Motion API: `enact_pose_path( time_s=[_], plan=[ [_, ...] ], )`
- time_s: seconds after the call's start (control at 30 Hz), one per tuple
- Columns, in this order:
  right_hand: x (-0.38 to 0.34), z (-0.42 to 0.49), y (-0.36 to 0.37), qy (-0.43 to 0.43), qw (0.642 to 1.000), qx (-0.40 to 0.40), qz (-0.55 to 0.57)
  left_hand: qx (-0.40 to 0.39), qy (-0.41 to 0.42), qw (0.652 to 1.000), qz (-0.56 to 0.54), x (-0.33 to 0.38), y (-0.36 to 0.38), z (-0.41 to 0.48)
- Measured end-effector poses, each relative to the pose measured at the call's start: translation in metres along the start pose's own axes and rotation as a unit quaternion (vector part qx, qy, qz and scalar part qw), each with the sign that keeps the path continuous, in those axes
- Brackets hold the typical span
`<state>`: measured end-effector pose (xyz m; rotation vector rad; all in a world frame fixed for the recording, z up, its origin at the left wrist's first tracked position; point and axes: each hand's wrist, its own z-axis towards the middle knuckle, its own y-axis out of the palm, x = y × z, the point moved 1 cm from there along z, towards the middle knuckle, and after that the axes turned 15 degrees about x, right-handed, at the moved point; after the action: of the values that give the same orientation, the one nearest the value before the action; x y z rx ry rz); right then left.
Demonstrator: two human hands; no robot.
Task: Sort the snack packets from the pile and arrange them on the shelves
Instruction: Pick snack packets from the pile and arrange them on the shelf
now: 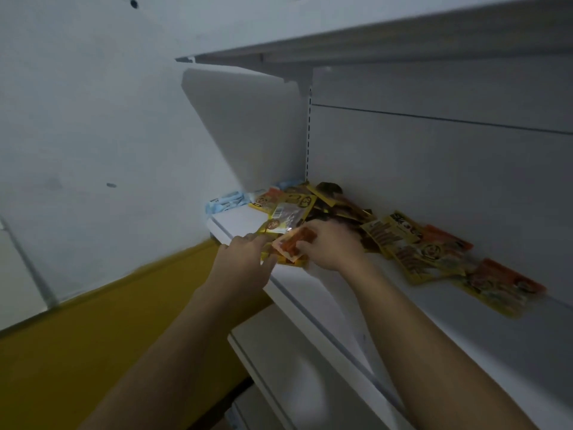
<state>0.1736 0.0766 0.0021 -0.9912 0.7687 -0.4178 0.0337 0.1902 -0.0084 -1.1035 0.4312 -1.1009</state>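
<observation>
Closest to the camera, two bare forearms reach up and forward over the edge of a white lower shelf (279,361) toward the shelf (350,293) above it, where the snacks lie. The right hand (331,246) grips a small orange packet (294,245) just above the shelf's front-left corner, its thumb lying on the packet's face and its fingers (313,226) curled behind it. The left hand (245,262) meets the left edge of the same bundle, with one finger stretched out onto a yellow packet (273,226) lying under the orange one. I cannot tell whether its fingers pinch anything. Just behind both hands sits the pile (328,203), a loose heap of yellow, orange and dark packets against the back-left corner. To the right of the pile, overlapping yellow and orange packets form a laid-out row (434,259) that runs flat along the shelf. At the far left end, beyond the pile, lie some light-blue packets (226,203). Behind everything stands the grey back panel (449,181), and an upper shelf (387,29) spans overhead. To the left is a white wall (77,119) with a yellow band (93,336) at its foot.
</observation>
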Motion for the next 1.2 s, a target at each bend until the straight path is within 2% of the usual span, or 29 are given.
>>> enact_pose_path(
  time_s=[0.2,0.33,0.47,0.57,0.67,0.8,0.97,1.1,1.2],
  plan=[
    [-0.008,0.023,0.031,-0.040,0.997,-0.058,-0.022,-0.007,0.030,0.999,-0.008,-0.009,0.028,0.060],
    [0.015,0.029,0.024,-0.022,0.995,-0.088,-0.034,-0.010,0.046,0.998,-0.029,-0.001,0.050,0.092],
    [0.040,0.030,0.003,0.002,0.986,-0.130,-0.103,-0.079,0.028,0.996,-0.002,0.009,0.075,0.113],
    [0.043,0.031,-0.005,0.019,0.977,-0.156,-0.144,-0.088,0.009,0.996,-0.001,0.012,0.085,0.126],
    [0.036,0.036,-0.001,0.034,0.975,-0.143,-0.165,-0.073,-0.011,0.997,-0.013,0.011,0.087,0.135],
    [0.021,0.047,0.006,0.054,0.984,-0.084,-0.145,-0.045,0.015,0.998,-0.042,0.007,0.080,0.141],
    [-0.003,0.053,0.012,0.131,0.990,0.025,-0.049,-0.057,0.042,0.982,-0.177,-0.020,0.071,0.152],
    [-0.016,0.055,0.030,0.154,0.983,-0.022,-0.093,-0.070,-0.007,0.939,-0.336,-0.046,0.057,0.149],
    [-0.022,0.058,0.043,0.180,0.979,-0.045,-0.087,-0.037,-0.047,0.901,-0.429,-0.057,0.053,0.140]
  ],
)
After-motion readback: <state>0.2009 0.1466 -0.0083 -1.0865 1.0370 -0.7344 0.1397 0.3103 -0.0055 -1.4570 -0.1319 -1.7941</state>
